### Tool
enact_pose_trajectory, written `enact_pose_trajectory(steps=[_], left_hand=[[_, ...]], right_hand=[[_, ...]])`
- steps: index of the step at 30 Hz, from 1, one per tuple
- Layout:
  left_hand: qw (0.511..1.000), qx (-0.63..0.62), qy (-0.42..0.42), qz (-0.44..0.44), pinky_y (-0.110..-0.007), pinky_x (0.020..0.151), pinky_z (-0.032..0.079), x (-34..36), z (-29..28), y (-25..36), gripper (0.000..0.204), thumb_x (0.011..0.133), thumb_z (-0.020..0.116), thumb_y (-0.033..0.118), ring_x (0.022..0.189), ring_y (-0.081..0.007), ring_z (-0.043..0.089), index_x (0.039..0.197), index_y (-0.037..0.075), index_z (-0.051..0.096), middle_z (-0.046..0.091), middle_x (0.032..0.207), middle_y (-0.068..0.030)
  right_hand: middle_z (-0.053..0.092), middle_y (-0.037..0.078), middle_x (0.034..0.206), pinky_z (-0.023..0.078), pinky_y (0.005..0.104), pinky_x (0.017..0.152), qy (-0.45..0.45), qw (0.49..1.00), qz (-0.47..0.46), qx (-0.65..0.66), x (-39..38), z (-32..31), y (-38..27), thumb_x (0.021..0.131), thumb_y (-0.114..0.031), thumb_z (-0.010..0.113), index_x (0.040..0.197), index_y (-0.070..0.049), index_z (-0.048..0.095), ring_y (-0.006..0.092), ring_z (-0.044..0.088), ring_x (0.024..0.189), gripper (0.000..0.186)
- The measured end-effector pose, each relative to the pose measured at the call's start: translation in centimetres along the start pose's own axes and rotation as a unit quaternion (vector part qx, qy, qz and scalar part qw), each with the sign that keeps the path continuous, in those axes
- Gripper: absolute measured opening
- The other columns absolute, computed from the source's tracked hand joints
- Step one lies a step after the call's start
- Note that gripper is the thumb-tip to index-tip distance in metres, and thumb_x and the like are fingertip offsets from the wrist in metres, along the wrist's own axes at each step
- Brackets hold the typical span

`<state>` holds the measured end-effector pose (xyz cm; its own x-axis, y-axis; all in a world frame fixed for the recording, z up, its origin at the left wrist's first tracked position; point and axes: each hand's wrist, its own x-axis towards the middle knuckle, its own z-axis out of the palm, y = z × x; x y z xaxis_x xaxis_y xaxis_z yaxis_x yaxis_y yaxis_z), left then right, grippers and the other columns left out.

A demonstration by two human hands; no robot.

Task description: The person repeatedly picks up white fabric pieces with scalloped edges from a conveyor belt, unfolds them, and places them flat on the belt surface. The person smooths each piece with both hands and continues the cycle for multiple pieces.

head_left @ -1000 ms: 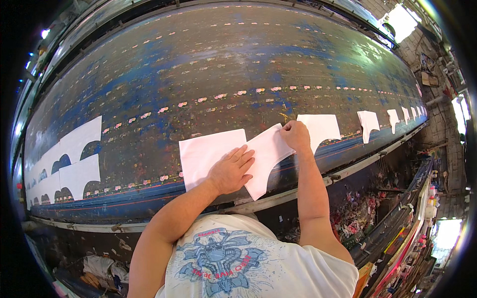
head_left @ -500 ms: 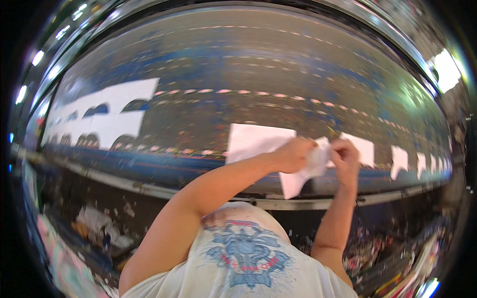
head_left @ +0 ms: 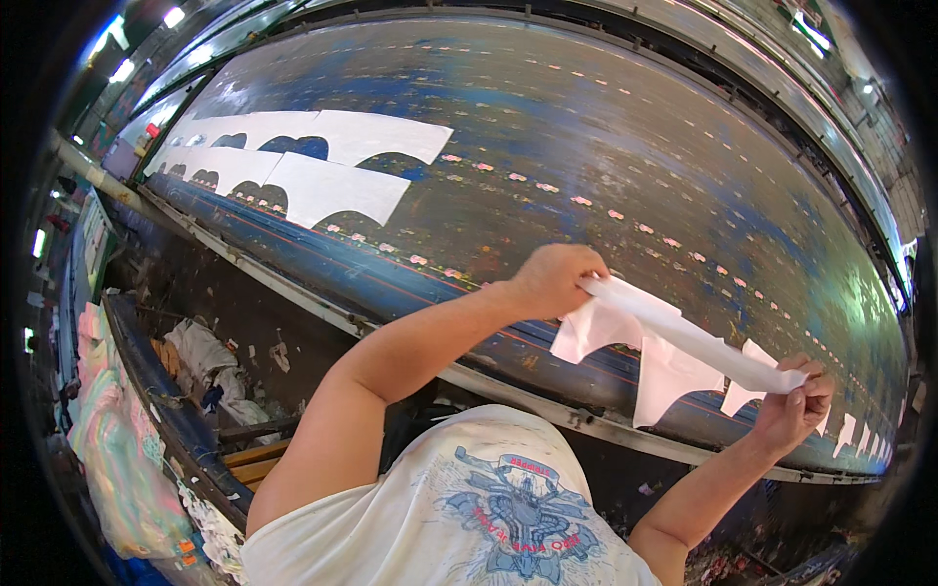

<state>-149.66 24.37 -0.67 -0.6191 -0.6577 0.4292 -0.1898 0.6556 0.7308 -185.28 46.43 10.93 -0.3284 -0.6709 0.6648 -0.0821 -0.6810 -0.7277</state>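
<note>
A white cut piece of fabric (head_left: 674,327) is stretched between my two hands above the front edge of a long dark table. My left hand (head_left: 562,278) pinches one corner of it. At the other end, my right hand (head_left: 796,405) grips the opposite corner between thumb and fingers. Below the held piece, more white cut panels (head_left: 674,381) with curved edges lie along the near side of the table. Several similar white panels (head_left: 342,186) with curved cut-outs lie flat in two rows to the left. Farther right, a line of white pieces (head_left: 844,435) follows the edge.
The long table (head_left: 528,117) bears rows of small pink printed marks and blue stains. A pale rail (head_left: 303,314) runs along its near edge. Below at left lie crumpled white cloth (head_left: 210,366) and a pastel bundle (head_left: 122,459). Scraps litter the ground at lower right.
My hands have spread apart, and the white fabric between them is now pulled out lengthwise. My right hand has moved right and nearer. The view has turned, tilting the table in the picture.
</note>
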Motion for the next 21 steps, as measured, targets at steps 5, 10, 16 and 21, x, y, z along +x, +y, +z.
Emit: enact_pose_trajectory(steps=[5,10,16,21], left_hand=[[0.977,0.190,0.088,0.036,-0.047,0.090,0.058,-4.9,-11.6,-4.1,0.021,0.088,0.077,0.004,0.098,-0.0377,0.073,0.108,0.008,0.078,0.077,0.099,-0.0119],[0.970,0.203,0.132,-0.025,-0.046,0.094,0.057,-11.9,-21.2,-8.1,0.018,0.088,0.078,0.005,0.099,-0.0338,0.075,0.106,0.007,0.081,0.079,0.101,-0.0120],[0.951,-0.039,0.168,-0.255,-0.031,0.088,0.059,-20.7,-29.9,-10.5,0.012,0.097,0.080,0.001,0.098,-0.0134,0.073,0.109,0.001,0.080,0.080,0.103,-0.0068],[0.932,-0.147,0.197,-0.266,-0.024,0.081,0.056,-24.3,-32.8,-12.6,0.010,0.099,0.081,0.002,0.092,-0.0089,0.069,0.109,-0.001,0.080,0.076,0.100,-0.0042]], right_hand=[[0.059,0.003,0.077,0.047,0.0339,0.061,-0.064,0.996,0.045,0.033,-1.4,9.5,2.5,0.086,-0.022,0.097,0.090,-0.009,0.064,0.0220,0.063,0.071,0.035],[0.063,0.004,0.077,0.048,0.0348,0.060,-0.127,0.981,0.134,0.059,-3.4,15.8,4.8,0.084,-0.018,0.096,0.088,-0.007,0.068,0.0224,0.065,0.070,0.031],[0.067,0.007,0.075,0.048,0.0336,0.063,-0.142,0.949,0.276,0.055,-7.6,21.0,7.0,0.083,-0.007,0.090,0.081,-0.005,0.067,0.0203,0.064,0.070,0.023],[0.066,0.005,0.078,0.047,0.0321,0.070,-0.116,0.942,0.314,0.002,-9.6,23.2,7.3,0.079,-0.004,0.087,0.081,-0.005,0.065,0.0189,0.062,0.077,0.022]])
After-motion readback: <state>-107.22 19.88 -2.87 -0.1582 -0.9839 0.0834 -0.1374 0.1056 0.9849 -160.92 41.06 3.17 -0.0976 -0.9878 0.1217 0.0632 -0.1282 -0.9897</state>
